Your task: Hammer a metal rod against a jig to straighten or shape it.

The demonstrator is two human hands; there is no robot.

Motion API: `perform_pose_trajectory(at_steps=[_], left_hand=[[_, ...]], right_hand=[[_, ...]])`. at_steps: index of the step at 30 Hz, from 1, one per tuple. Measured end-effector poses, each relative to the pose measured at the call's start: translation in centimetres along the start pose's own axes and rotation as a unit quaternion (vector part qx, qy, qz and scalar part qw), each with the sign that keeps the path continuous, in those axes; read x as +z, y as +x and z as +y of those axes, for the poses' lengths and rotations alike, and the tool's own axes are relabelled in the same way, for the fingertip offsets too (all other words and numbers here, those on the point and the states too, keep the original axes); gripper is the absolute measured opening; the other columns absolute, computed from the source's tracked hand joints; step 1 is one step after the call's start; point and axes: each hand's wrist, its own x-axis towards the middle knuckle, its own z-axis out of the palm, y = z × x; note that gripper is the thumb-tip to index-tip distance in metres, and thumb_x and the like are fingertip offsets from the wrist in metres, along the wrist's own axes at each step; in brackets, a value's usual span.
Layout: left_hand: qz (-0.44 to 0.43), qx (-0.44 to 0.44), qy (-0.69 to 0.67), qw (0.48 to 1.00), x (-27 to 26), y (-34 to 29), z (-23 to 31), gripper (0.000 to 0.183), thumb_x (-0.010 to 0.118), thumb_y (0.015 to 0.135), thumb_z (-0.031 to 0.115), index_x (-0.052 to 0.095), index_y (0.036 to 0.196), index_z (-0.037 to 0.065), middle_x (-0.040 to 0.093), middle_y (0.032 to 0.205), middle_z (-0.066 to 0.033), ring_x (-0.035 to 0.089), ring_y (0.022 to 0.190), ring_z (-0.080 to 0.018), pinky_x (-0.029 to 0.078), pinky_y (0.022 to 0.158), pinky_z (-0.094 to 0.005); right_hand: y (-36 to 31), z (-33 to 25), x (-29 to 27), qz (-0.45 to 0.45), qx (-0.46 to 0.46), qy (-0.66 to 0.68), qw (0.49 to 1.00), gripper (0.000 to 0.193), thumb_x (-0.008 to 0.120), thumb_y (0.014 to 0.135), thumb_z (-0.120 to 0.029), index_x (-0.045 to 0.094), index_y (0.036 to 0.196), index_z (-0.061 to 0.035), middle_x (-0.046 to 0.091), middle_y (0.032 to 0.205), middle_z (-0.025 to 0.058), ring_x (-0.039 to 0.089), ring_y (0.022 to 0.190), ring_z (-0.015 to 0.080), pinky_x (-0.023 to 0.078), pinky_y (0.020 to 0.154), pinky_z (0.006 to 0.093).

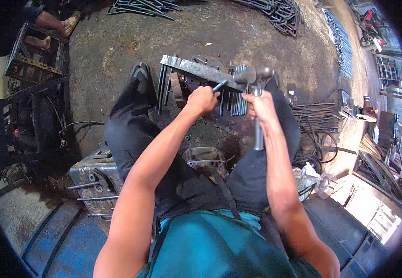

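Note:
My left hand (203,100) is closed around a short metal rod (220,85), whose end sticks out toward the right. Wrapped round a hammer's handle is my right hand (262,105); the hammer (252,75) has its head just right of the rod, over the right end of a thick steel bar (196,69). Whether the hammer touches the rod or the bar I cannot tell. Several short rods (239,103) stand side by side below the bar's right end. Longer dark rods (162,88) hang or lean at its left end.
Bent dark rods (140,7) lie on the floor at the far side, with another pile (280,16) to their right. Rods and cable (319,118) lie right of my knee. A metal block (96,178) stands by my left leg. A person's foot (71,24) shows far left.

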Motion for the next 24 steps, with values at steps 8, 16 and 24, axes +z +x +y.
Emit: perform_pose_trajectory(at_steps=[8, 16, 24], left_hand=[[0.051, 0.027, 0.012, 0.998, 0.7, 0.0, 0.1, 0.038, 0.058, 0.093, 0.031, 0.069, 0.087, -0.005, 0.066, 0.087, -0.0304, 0.065, 0.089, -0.0450, 0.051, 0.080, -0.0519], [0.059, 0.031, 0.006, 0.998, 0.7, -0.2, 0.2, 0.038, 0.058, 0.092, 0.031, 0.068, 0.087, -0.005, 0.066, 0.087, -0.0303, 0.065, 0.089, -0.0459, 0.051, 0.080, -0.0527], [0.070, 0.021, 0.053, 0.996, -0.3, 0.2, -1.2, 0.036, 0.059, 0.088, 0.030, 0.070, 0.085, -0.004, 0.067, 0.089, -0.0296, 0.067, 0.088, -0.0440, 0.054, 0.080, -0.0495]], right_hand=[[-7.9, -13.1, -2.1, 0.011, -0.344, 0.085, 0.935, 0.021, 0.071, 0.084, -0.013, 0.052, 0.078, -0.0082, 0.045, 0.054, -0.0033, 0.040, 0.040, 0.0067, 0.031, 0.038, 0.0234], [-0.4, -2.2, 1.7, 0.036, -0.218, -0.057, 0.974, 0.024, 0.073, 0.078, -0.019, 0.061, 0.085, 0.0015, 0.064, 0.071, 0.0127, 0.062, 0.062, 0.0230, 0.047, 0.058, 0.0360], [4.1, 7.7, 0.0, 0.102, -0.060, -0.211, 0.970, 0.039, 0.069, 0.074, -0.020, 0.067, 0.106, 0.0006, 0.070, 0.100, 0.0232, 0.066, 0.098, 0.0391, 0.050, 0.085, 0.0428]])
